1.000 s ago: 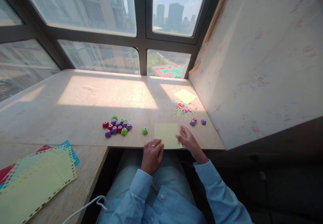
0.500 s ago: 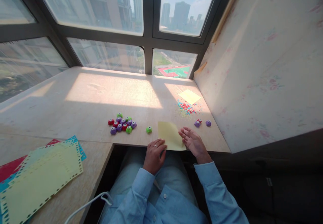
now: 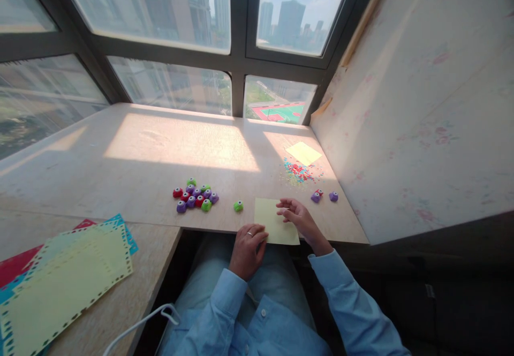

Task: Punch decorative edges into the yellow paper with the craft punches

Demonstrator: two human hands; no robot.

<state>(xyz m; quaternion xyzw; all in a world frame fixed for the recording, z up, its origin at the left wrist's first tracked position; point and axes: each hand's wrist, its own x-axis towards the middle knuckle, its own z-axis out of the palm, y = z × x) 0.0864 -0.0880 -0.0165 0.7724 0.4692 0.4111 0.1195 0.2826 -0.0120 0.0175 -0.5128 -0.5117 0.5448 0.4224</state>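
Observation:
A sheet of pale yellow paper (image 3: 273, 217) lies at the front edge of the table, its lower edge slightly past the edge. My left hand (image 3: 249, 246), with a ring on one finger, is closed on the paper's lower left side, fingers on top and thumb low. Over the sheet's right part hovers my right hand (image 3: 299, 218), fingers loosely bent and apart, holding nothing; whether its fingertips touch the paper I cannot tell. Just left of the sheet sits a green craft punch (image 3: 238, 206). Several red, purple and green punches (image 3: 195, 195) are clustered further left.
To the right are a purple punch (image 3: 333, 196) and a red and purple pair (image 3: 316, 196). Behind them lie scattered paper bits (image 3: 299, 171) and another yellow sheet (image 3: 304, 153). Coloured sheets with punched edges (image 3: 72, 281) overlap at the left. A white cable (image 3: 140, 321) hangs near my lap.
My right hand has moved left from beside the sheet to over it, its fingers now more bent. The sheet has shifted slightly toward me and lies flatter. My left hand stays at its lower left.

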